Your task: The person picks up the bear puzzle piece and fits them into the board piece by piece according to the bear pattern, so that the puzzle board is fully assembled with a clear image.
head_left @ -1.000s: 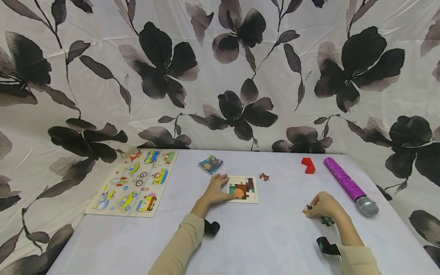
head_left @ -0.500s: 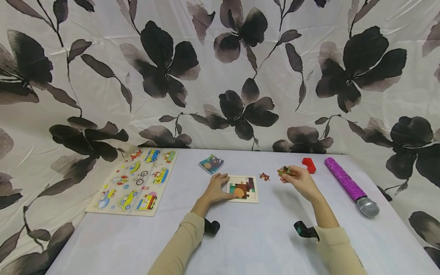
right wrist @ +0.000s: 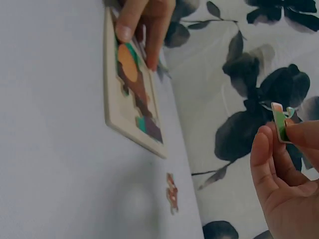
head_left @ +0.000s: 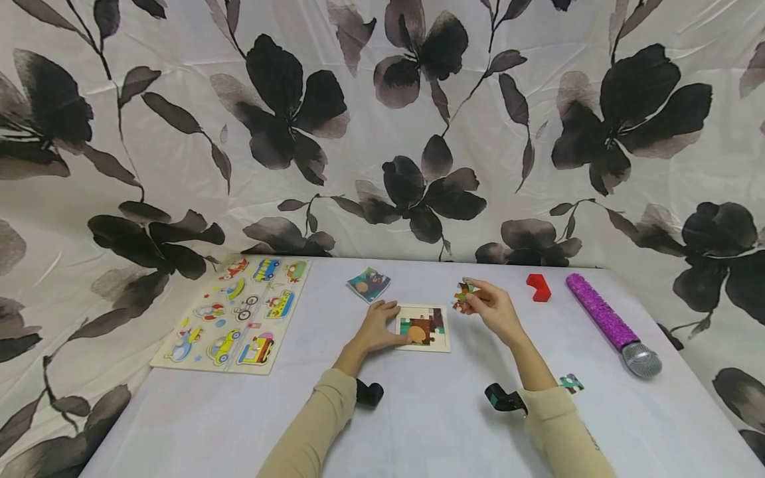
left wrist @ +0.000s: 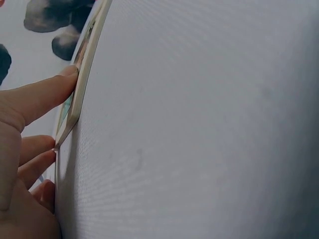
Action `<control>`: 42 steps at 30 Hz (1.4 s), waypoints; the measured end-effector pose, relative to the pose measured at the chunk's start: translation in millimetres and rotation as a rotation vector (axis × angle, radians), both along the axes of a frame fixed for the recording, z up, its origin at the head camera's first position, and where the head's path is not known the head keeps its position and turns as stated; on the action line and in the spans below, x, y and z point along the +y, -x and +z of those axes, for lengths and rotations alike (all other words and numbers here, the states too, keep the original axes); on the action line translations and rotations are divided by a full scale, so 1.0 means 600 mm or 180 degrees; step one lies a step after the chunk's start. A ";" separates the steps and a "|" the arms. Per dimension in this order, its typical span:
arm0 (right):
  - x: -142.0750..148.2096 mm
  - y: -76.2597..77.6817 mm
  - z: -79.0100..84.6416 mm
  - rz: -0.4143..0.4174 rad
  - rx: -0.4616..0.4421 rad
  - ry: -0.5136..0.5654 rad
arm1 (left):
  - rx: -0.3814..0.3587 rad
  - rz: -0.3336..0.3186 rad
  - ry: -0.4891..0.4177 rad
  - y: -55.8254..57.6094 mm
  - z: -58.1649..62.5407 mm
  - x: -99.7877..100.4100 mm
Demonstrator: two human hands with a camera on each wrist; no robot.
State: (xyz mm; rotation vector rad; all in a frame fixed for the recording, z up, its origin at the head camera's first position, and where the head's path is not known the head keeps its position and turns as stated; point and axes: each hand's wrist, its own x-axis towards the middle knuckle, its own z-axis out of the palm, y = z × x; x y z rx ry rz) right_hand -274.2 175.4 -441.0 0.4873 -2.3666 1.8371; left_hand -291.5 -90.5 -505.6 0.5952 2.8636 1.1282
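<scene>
A small wooden jigsaw puzzle tray [head_left: 443,346] lies on the table, partly filled with brown, orange and green pieces. My left hand [head_left: 376,330] holds its left side, thumb on the frame's near part and fingers at the far corner. Above the table, right of the tray, my right hand [head_left: 495,311] pinches a jigsaw piece [right wrist: 280,124] with green and orange on it. A loose reddish-brown jigsaw piece [right wrist: 172,194] lies on the table beyond the tray; in the head view the held piece overlaps it. Another green jigsaw piece [head_left: 572,383] lies beside my right sleeve.
On the left lies a large vehicle puzzle board [head_left: 239,315]. A small picture card [head_left: 368,285] sits behind the tray. Towards the right are a red angular block [head_left: 539,288] and a purple glittery microphone [head_left: 603,312]. A floral cloth [head_left: 370,133] hangs behind the table.
My right hand has lifted the jigsaw piece from the table's right side and carried it left and away from me, near the tray. The left hand stays on the tray.
</scene>
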 end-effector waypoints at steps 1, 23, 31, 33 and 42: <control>-0.004 0.001 -0.002 0.0016 -0.0008 -0.0003 | -0.0002 -0.0005 0.0003 0.000 0.001 0.000; -0.120 0.083 -0.034 0.0734 -0.0415 -0.1114 | 0.0064 -0.0054 -0.0065 0.001 0.000 -0.002; -0.146 0.102 -0.039 0.0722 -0.0392 -0.1713 | 0.0105 -0.0066 -0.0059 0.001 -0.002 -0.004; -0.150 0.106 -0.044 0.0722 -0.0414 -0.1685 | 0.0111 -0.0074 -0.0069 0.001 -0.003 -0.005; -0.154 0.125 -0.087 0.0808 0.0061 -0.1795 | 0.0145 -0.0069 -0.0086 0.004 -0.007 -0.006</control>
